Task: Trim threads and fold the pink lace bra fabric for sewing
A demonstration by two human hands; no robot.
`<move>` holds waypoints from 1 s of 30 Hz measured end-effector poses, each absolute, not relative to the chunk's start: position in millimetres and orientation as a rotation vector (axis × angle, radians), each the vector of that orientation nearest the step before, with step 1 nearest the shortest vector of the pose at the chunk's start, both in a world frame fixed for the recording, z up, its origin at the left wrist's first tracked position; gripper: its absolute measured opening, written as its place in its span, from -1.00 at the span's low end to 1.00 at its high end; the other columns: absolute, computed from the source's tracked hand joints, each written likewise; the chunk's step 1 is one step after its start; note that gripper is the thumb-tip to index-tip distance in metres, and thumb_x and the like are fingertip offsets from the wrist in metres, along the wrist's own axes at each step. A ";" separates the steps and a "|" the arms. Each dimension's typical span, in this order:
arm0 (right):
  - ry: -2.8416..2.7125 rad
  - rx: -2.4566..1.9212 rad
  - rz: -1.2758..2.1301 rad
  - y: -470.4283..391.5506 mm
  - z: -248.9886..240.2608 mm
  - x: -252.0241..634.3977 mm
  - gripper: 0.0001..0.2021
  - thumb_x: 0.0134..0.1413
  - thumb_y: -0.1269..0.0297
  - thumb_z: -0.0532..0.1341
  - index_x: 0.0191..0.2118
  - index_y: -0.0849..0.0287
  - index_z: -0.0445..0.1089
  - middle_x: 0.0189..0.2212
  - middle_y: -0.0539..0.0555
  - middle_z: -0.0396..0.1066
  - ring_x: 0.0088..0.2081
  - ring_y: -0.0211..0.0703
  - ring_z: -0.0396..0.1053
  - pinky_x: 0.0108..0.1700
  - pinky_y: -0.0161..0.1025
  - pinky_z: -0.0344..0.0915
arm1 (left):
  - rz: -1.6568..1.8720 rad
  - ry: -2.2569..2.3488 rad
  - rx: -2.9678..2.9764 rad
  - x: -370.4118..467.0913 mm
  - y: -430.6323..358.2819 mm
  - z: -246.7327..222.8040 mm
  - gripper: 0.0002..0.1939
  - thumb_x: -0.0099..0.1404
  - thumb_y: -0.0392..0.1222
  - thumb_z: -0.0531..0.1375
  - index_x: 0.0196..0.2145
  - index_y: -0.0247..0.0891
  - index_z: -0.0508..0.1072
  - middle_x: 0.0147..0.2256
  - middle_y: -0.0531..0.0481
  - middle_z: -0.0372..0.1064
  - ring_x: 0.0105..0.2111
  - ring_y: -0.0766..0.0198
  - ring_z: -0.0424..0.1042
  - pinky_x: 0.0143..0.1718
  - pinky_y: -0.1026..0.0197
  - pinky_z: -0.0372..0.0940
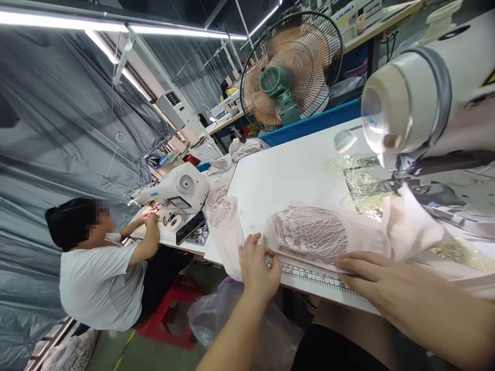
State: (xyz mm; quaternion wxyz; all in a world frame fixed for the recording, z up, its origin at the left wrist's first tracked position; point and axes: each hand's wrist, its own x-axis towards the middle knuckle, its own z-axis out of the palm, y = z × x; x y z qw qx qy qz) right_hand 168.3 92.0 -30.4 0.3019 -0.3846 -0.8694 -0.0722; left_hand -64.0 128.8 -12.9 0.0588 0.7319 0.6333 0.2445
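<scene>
A pale pink fabric piece with a lace panel (313, 232) lies on the white table along its front edge. My left hand (260, 268) is at its left end, fingers curled, with thumb and forefinger closed together at the corner of the cloth. My right hand (373, 275) rests at the lower right edge of the lace, fingers stretched out and thumb apart below them. Between the hands a measuring tape (309, 275) runs along the table edge. More plain pink fabric (413, 221) bunches up under the needle area of the sewing machine (410, 103) at the right.
Another lace piece (222, 211) hangs over the table's left side. A person (100, 268) in a white shirt works at a second sewing machine (174, 190). A large fan (292, 67) stands behind the blue-edged table. Below hangs a clear plastic bag (216, 314), beside a red stool (174, 314).
</scene>
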 end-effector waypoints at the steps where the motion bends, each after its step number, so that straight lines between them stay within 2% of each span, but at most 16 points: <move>1: -2.302 -0.985 -0.221 92.2 -28.6 168.2 -0.54 -0.17 0.70 -0.03 -0.40 0.17 0.57 -0.32 0.12 0.57 -0.24 -0.03 0.52 -0.27 -0.13 0.53 | 0.743 1.915 2.219 -64.0 129.1 -12.9 -0.86 0.09 -0.43 0.18 -0.43 -0.21 0.37 0.10 -0.16 0.27 0.21 -0.03 0.15 0.22 -0.30 -0.08; 5: -2.290 -0.959 -0.203 92.1 -27.0 168.3 -0.56 -0.15 0.72 -0.03 -0.42 0.21 0.56 -0.37 0.17 0.55 -0.28 0.00 0.52 -0.30 -0.10 0.54 | 0.757 1.898 2.214 -64.5 130.7 -11.9 -0.86 0.08 -0.43 0.18 -0.44 -0.21 0.37 0.08 -0.16 0.29 0.19 -0.03 0.17 0.22 -0.30 -0.08; 11: -2.311 -0.980 -0.203 90.4 -33.1 170.0 -0.52 -0.15 0.73 -0.03 -0.35 0.18 0.57 -0.29 0.14 0.55 -0.21 0.01 0.51 -0.26 -0.07 0.54 | 0.746 1.855 2.189 -65.5 132.6 -8.1 -0.86 0.08 -0.43 0.18 -0.46 -0.22 0.37 0.05 -0.17 0.31 0.18 -0.05 0.18 0.20 -0.32 -0.09; 23: -2.377 -0.978 -0.134 92.3 -18.1 168.8 -0.51 -0.03 0.69 -0.10 -0.33 0.23 0.57 -0.31 0.21 0.55 -0.24 0.01 0.52 -0.27 -0.04 0.54 | 0.754 1.940 2.200 -62.2 135.4 -8.5 -0.87 0.09 -0.41 0.19 -0.50 -0.22 0.34 0.03 -0.22 0.32 0.16 0.01 0.22 0.23 -0.27 -0.09; 30: -2.524 -0.985 -0.150 89.8 -14.9 171.6 -0.55 0.04 0.64 -0.08 -0.27 0.22 0.56 -0.21 0.21 0.55 -0.17 0.04 0.51 -0.22 -0.06 0.53 | 0.630 1.975 2.165 -60.0 131.9 -1.0 -0.88 0.10 -0.40 0.18 -0.50 -0.22 0.37 0.07 -0.21 0.30 0.16 -0.01 0.22 0.23 -0.26 -0.07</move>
